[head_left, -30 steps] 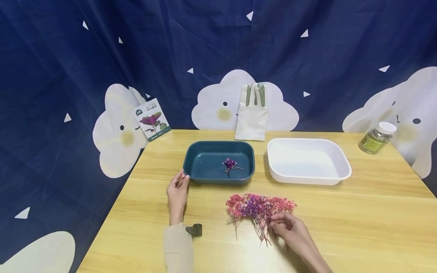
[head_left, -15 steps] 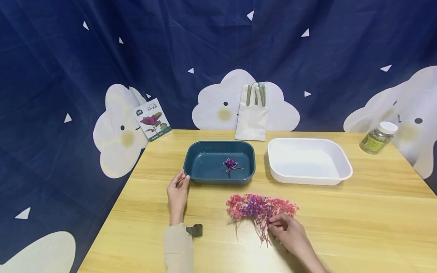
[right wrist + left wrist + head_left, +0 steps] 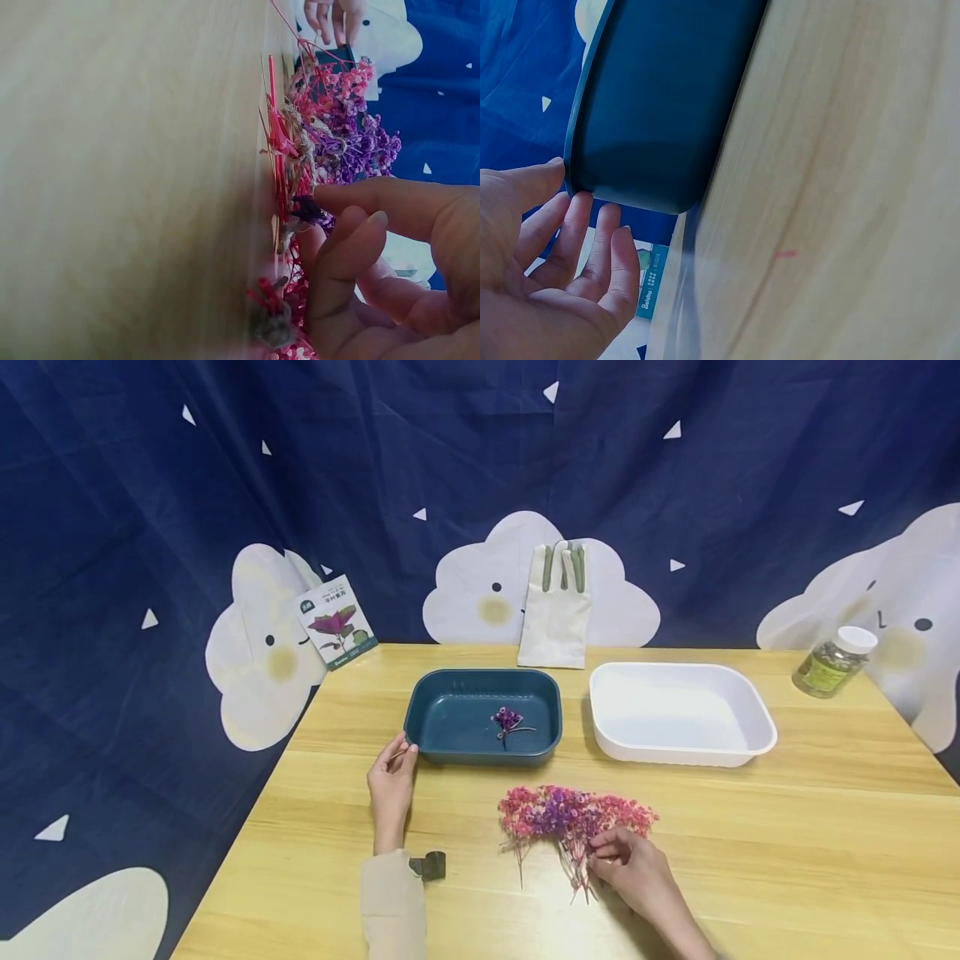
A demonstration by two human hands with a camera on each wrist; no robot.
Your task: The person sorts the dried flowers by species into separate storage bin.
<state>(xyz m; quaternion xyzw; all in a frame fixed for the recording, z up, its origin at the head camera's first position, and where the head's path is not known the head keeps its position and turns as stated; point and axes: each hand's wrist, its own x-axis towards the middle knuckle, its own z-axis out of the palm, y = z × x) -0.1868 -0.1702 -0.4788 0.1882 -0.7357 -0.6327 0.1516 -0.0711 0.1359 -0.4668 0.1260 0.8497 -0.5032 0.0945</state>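
Observation:
At the near left corner of the dark teal tray (image 3: 483,758), my left hand (image 3: 392,777) pinches the rim between thumb and fingertips. The left wrist view has the thumb on the upper edge of the tray (image 3: 656,112), the other fingers loosely bent below it. A small purple flower sprig (image 3: 507,720) lies inside this tray. My right hand (image 3: 633,868) is at the stems of a row of pink and purple dried flowers (image 3: 558,810) on the table. Its thumb and index finger pinch dark purple stems (image 3: 306,210), partly hidden by the fingers.
Right of the teal tray stands a white tray (image 3: 678,752). A lidded jar (image 3: 828,668) is at the back right, gloves (image 3: 555,618) lean against the curtain, and a plant-picture packet (image 3: 337,625) stands at the back left. A dark strap piece (image 3: 429,866) shows by the left sleeve.
My right hand has shifted slightly left along the flower stems. The left hand and the trays stay in place.

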